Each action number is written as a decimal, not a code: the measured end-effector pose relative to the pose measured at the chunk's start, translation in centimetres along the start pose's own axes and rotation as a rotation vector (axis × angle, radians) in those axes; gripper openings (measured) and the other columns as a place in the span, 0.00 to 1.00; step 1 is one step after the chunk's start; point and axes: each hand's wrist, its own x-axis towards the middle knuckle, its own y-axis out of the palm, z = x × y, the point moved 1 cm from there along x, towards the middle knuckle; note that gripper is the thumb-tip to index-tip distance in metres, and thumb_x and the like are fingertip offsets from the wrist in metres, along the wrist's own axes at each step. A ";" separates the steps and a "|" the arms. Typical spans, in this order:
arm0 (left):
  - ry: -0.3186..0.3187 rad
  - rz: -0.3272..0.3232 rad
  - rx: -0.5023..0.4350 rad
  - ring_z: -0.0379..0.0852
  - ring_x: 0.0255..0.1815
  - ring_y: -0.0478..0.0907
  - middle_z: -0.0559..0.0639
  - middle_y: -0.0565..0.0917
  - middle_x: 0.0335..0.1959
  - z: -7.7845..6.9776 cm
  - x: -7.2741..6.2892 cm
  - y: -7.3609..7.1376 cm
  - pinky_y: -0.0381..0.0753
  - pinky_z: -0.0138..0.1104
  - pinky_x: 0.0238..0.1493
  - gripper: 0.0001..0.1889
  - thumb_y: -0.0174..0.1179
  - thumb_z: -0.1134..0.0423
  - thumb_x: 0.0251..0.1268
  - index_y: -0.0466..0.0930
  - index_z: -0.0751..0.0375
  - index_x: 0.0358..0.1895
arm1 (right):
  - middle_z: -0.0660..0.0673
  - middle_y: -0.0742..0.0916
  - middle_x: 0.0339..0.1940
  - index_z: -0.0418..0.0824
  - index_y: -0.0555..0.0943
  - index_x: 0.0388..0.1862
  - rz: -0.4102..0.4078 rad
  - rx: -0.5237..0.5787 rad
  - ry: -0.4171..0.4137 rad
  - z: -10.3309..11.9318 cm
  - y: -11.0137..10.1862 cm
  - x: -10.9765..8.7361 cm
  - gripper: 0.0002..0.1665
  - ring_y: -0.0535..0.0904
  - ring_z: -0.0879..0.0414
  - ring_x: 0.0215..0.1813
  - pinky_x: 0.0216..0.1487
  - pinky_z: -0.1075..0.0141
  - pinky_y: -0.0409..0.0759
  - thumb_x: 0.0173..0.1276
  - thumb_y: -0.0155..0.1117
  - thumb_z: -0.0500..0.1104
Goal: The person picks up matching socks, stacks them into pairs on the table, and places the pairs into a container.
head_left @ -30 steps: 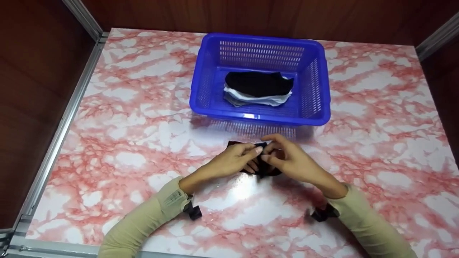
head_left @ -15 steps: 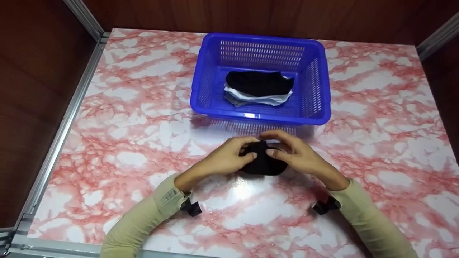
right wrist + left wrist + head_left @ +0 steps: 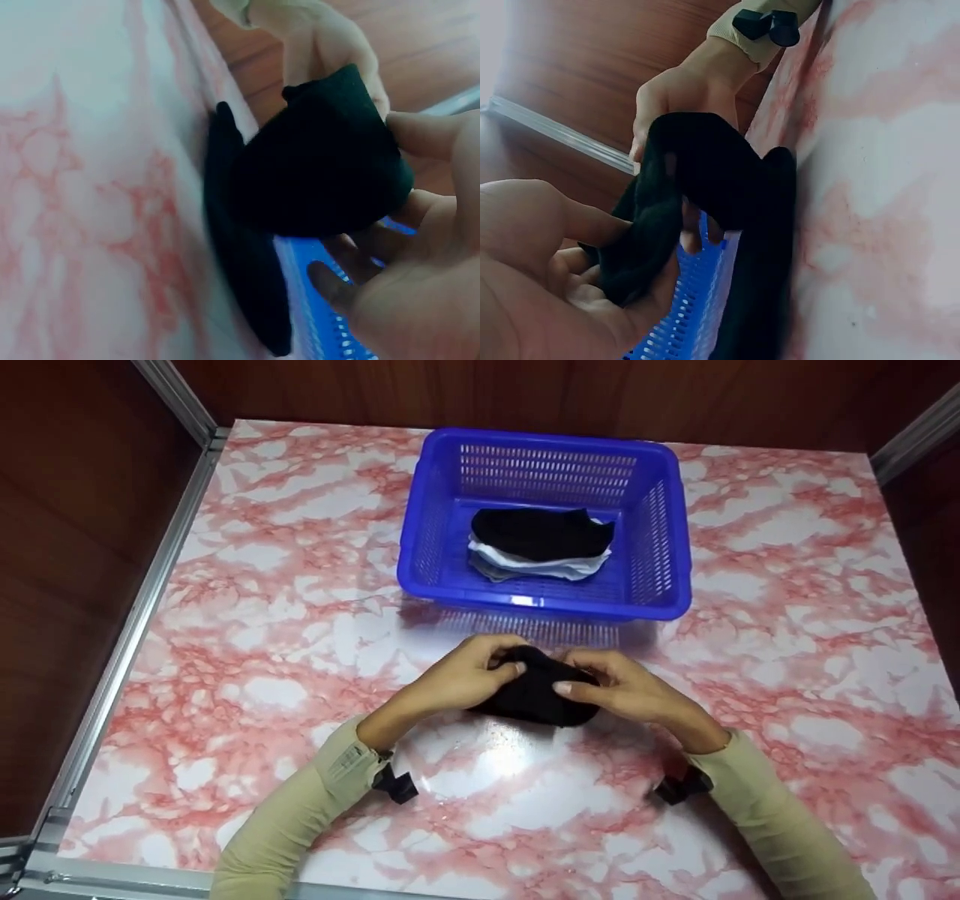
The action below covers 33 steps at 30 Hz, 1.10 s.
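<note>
Between both hands, in front of the basket, a black sock (image 3: 536,690) is held just above the table. My left hand (image 3: 465,675) grips its left part, thumb on top and fingers curled behind. At the sock's right part, my right hand (image 3: 630,686) pinches it between thumb and fingers. From the right wrist, the held sock (image 3: 322,165) hangs over a second flat black piece (image 3: 247,262), apparently another sock, lying on the table. The left wrist view shows the held fabric (image 3: 705,157) bent between the hands, with the lower black piece (image 3: 757,255) beneath.
A blue perforated basket (image 3: 465,597) stands behind the hands. Inside it lies a stack: a black sock (image 3: 540,532) over white socks (image 3: 525,562), with grey fabric (image 3: 489,571) below. The red-and-white marbled table (image 3: 270,690) is bordered by wooden panels (image 3: 510,394) and metal rails.
The hands, at first close together over the bunched black fabric, have moved slightly apart. More of the black sock shows between them, and the left hand has shifted left. The basket has stayed put.
</note>
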 end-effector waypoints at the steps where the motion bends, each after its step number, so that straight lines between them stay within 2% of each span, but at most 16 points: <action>1: 0.008 -0.010 -0.003 0.47 0.57 0.83 0.54 0.88 0.56 -0.1 0.0 -0.2 0.79 0.44 0.68 0.14 0.56 0.67 0.78 0.84 0.59 0.60 | 0.48 0.84 0.46 0.38 0.83 0.42 -0.007 0.015 -0.001 0.1 -0.2 -0.1 0.02 0.79 0.61 0.53 0.59 0.71 0.77 0.75 0.66 0.37; 5: 0.027 -0.071 -0.015 0.48 0.57 0.83 0.53 0.88 0.55 -0.5 -0.3 -1.4 0.78 0.46 0.69 0.14 0.56 0.67 0.78 0.85 0.57 0.60 | 0.49 0.83 0.41 0.35 0.80 0.45 -0.083 0.033 0.026 0.7 -1.4 -0.5 0.06 0.79 0.60 0.46 0.52 0.70 0.80 0.74 0.67 0.36; 8: 0.017 -0.100 0.000 0.47 0.54 0.83 0.53 0.88 0.53 -0.5 -0.5 -2.4 0.80 0.45 0.66 0.13 0.56 0.67 0.78 0.85 0.58 0.58 | 0.52 0.84 0.39 0.35 0.80 0.46 -0.161 -0.002 0.115 1.0 -2.2 -0.8 0.10 0.79 0.60 0.43 0.46 0.71 0.78 0.73 0.69 0.40; 11: -0.008 -0.101 0.090 0.44 0.50 0.81 0.51 0.87 0.48 0.0 -0.5 -3.1 0.80 0.41 0.61 0.10 0.58 0.65 0.77 0.85 0.59 0.54 | 0.53 0.82 0.34 0.36 0.79 0.45 -0.206 -0.044 0.225 1.0 -2.4 -0.9 0.13 0.78 0.61 0.36 0.37 0.70 0.78 0.72 0.72 0.42; 14: -0.051 -0.070 0.223 0.40 0.37 0.77 0.45 0.81 0.33 0.7 -0.3 -3.5 0.78 0.36 0.44 0.06 0.62 0.61 0.75 0.83 0.56 0.38 | 0.52 0.80 0.30 0.37 0.77 0.46 -0.195 -0.056 0.329 0.5 -2.1 -0.8 0.17 0.78 0.61 0.25 0.27 0.66 0.81 0.70 0.74 0.44; 16: -0.077 -0.047 0.298 0.38 0.27 0.70 0.42 0.73 0.24 1.3 -0.3 -3.5 0.71 0.34 0.33 0.13 0.64 0.59 0.74 0.76 0.53 0.27 | 0.52 0.79 0.26 0.36 0.76 0.46 -0.171 -0.070 0.378 0.1 -1.7 -0.7 0.21 0.76 0.61 0.18 0.20 0.65 0.80 0.68 0.76 0.46; 18: -0.118 -0.031 0.364 0.38 0.24 0.65 0.40 0.68 0.20 1.6 -0.2 -3.4 0.67 0.34 0.31 0.17 0.66 0.58 0.72 0.72 0.51 0.24 | 0.53 0.77 0.23 0.37 0.75 0.45 -0.142 -0.112 0.405 -0.3 -1.3 -0.6 0.23 0.73 0.61 0.15 0.17 0.66 0.77 0.67 0.77 0.49; 22: -0.170 -0.035 0.496 0.41 0.27 0.68 0.40 0.69 0.19 2.1 -0.2 -3.1 0.70 0.36 0.36 0.17 0.70 0.54 0.69 0.75 0.50 0.24 | 0.56 0.72 0.19 0.40 0.74 0.37 -0.125 -0.277 0.378 -0.9 -0.7 -0.4 0.23 0.67 0.64 0.19 0.20 0.71 0.66 0.65 0.79 0.52; 24: -0.175 -0.040 0.559 0.42 0.29 0.68 0.40 0.69 0.19 2.3 -0.1 -3.0 0.70 0.37 0.37 0.18 0.71 0.53 0.68 0.74 0.49 0.23 | 0.56 0.70 0.19 0.41 0.75 0.33 -0.124 -0.369 0.350 -1.1 -0.7 -0.4 0.22 0.66 0.62 0.23 0.24 0.70 0.65 0.65 0.78 0.51; 26: -0.179 -0.046 0.607 0.43 0.29 0.69 0.40 0.69 0.19 2.5 -0.1 -2.9 0.70 0.37 0.35 0.21 0.72 0.51 0.66 0.71 0.48 0.20 | 0.56 0.71 0.20 0.42 0.76 0.30 -0.122 -0.443 0.345 -1.2 -0.7 -0.4 0.21 0.67 0.61 0.26 0.28 0.69 0.67 0.65 0.78 0.51; 28: -0.184 -0.046 0.635 0.44 0.29 0.71 0.40 0.72 0.20 2.7 -0.1 -2.8 0.71 0.37 0.34 0.21 0.73 0.49 0.65 0.73 0.48 0.19 | 0.55 0.74 0.22 0.42 0.77 0.30 -0.109 -0.500 0.349 -1.1 -0.8 -0.4 0.20 0.69 0.59 0.28 0.30 0.67 0.69 0.64 0.78 0.51; 30: -0.197 -0.047 0.642 0.45 0.31 0.75 0.41 0.77 0.23 2.7 -0.1 -2.7 0.74 0.38 0.35 0.18 0.74 0.48 0.64 0.78 0.49 0.23 | 0.53 0.77 0.23 0.41 0.78 0.31 -0.097 -0.542 0.364 -1.0 -0.8 -0.5 0.20 0.71 0.58 0.29 0.31 0.66 0.70 0.63 0.79 0.52; 33: -0.216 -0.048 0.655 0.48 0.37 0.80 0.46 0.83 0.31 2.8 0.0 -2.5 0.80 0.43 0.41 0.15 0.75 0.47 0.63 0.83 0.53 0.36 | 0.51 0.80 0.27 0.42 0.78 0.35 -0.097 -0.594 0.395 -0.8 -0.8 -0.7 0.22 0.74 0.57 0.31 0.33 0.65 0.72 0.61 0.80 0.54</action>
